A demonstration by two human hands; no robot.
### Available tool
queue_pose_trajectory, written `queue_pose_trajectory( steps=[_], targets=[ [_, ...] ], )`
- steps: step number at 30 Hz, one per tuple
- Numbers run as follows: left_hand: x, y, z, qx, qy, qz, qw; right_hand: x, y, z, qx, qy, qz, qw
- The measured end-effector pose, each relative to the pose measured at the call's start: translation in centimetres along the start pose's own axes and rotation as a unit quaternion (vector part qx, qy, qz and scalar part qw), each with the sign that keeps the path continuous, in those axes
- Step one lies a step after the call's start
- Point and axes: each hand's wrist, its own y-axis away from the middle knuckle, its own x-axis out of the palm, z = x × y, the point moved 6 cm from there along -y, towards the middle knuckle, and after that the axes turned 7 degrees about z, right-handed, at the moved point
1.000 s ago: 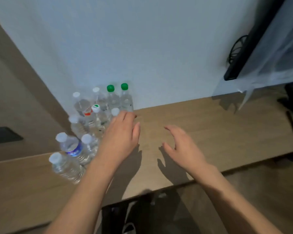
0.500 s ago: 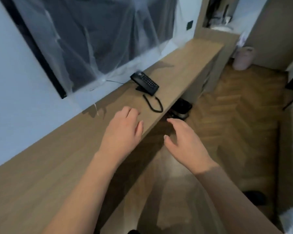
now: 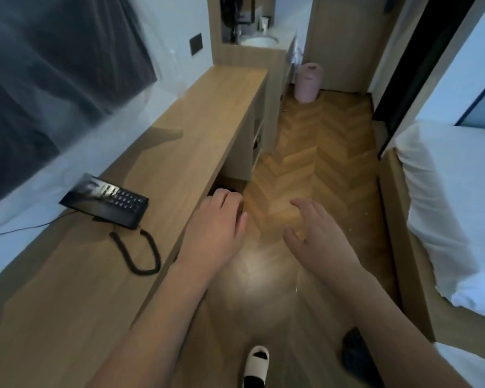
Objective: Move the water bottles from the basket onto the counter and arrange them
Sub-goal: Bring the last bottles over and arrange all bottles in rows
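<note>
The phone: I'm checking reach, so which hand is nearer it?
Left. The left hand hangs just past the counter edge beside the phone; the right hand is farther, over the floor.

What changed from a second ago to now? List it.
The view swung right, away from the water bottles grouped on the counter; they are out of sight now. The phone, floor and bed came into view. Unchanged: the left hand and right hand stay open and empty, held out in front.
</note>
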Motion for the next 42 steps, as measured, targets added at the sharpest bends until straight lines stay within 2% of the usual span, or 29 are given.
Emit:
queue_pose_trajectory(
  steps=[5, 11, 20, 24, 30, 37, 42],
  targets=[
    [1.9, -14.7, -2.6, 0.041, -0.002, -0.006, 0.999, -5.8, -10.6, -5.5, 0.017, -0.006, -0.034, 0.999],
    [8.5, -30.4, -6.3, 0.087, -0.026, 0.037, 0.995, -10.1, -22.5, -16.1, 0.071, -0.01, -0.04, 0.997],
    [14.1, -57.9, -14.4, 0.116, -0.031, 0.007, 0.993, -22.7, -44.0, -31.1, 0.063, -0.027, -0.102, 0.992],
    [15.7, -68.5, -17.1, 0.105, -0.006, -0.005, 0.994, -26.7, -52.5, -36.0, 0.058, -0.026, -0.1, 0.993],
    [22.8, -83.5, -17.7, 0.098, 0.001, 0.026, 0.995, -30.6, -66.6, -44.4, 0.058, -0.023, -0.086, 0.994],
    [28.1, -106.6, -18.3, 0.096, 0.007, 0.011, 0.995, -37.0, -86.2, -53.8, 0.069, -0.011, -0.068, 0.995],
    [31.0, -122.2, -22.3, 0.115, 0.02, 0.005, 0.993, -43.4, -97.8, -60.9, 0.096, -0.011, -0.09, 0.991]
  ],
)
